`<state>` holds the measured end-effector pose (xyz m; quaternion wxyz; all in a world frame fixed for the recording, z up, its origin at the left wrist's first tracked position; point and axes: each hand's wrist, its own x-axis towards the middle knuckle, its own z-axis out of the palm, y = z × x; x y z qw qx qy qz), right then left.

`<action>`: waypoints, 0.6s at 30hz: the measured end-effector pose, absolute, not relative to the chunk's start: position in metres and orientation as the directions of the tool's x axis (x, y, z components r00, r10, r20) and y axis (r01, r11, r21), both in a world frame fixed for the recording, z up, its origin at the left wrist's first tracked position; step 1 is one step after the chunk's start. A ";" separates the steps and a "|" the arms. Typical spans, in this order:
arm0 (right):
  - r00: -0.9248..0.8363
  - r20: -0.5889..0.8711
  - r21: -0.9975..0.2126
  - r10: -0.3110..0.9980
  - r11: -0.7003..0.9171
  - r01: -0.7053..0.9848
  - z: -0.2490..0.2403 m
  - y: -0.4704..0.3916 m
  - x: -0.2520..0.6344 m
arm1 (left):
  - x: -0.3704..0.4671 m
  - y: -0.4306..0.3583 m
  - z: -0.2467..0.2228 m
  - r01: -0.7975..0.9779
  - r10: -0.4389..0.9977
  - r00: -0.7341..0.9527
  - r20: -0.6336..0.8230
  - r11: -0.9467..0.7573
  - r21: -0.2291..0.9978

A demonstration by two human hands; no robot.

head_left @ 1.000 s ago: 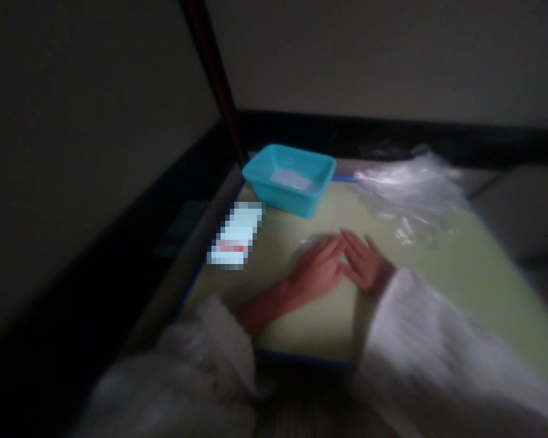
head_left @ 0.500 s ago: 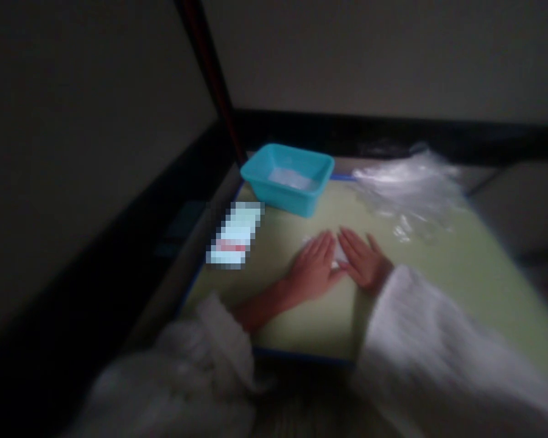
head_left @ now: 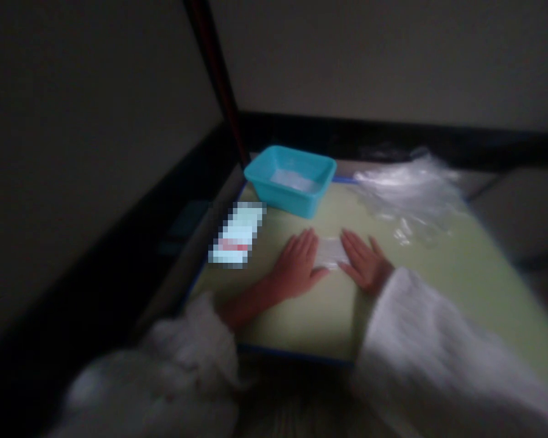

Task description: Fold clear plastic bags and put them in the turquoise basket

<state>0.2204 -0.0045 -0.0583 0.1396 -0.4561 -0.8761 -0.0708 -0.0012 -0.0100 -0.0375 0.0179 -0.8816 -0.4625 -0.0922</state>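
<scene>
On the yellow-green tabletop lies a small, flat, clear plastic packet, whitish and shiny; its print or contents are too blurred to make out. My left hand rests flat over its left end, fingers stretched out and thumb apart. Against the right end, my right hand lies flat too, with its fingers extended and spread. Between the two hands the middle of the packet shows. Neither hand grips anything.
A turquoise plastic basin with whitish flat pieces inside stands at the back. Left of my hands lies a pixelated lit phone. Crumpled clear plastic bags are heaped at the back right. The table has a blue edge.
My left hand has slid left, away from my right hand, which has hardly moved. More of the plastic packet now shows between them.
</scene>
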 end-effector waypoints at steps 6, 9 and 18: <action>-0.554 0.277 -0.120 0.785 0.600 0.791 -0.055 0.005 0.228 | -0.004 -0.010 -0.037 0.824 0.822 0.546 0.161 -0.562 0.076; -0.513 0.294 -0.295 0.807 0.587 0.754 -0.051 0.014 0.232 | -0.004 -0.010 -0.036 0.821 0.823 0.543 0.164 -0.562 0.100; -0.399 0.386 -0.466 0.832 0.549 0.694 -0.042 0.018 0.239 | -0.018 -0.001 -0.019 0.744 0.756 0.649 0.092 -0.655 0.134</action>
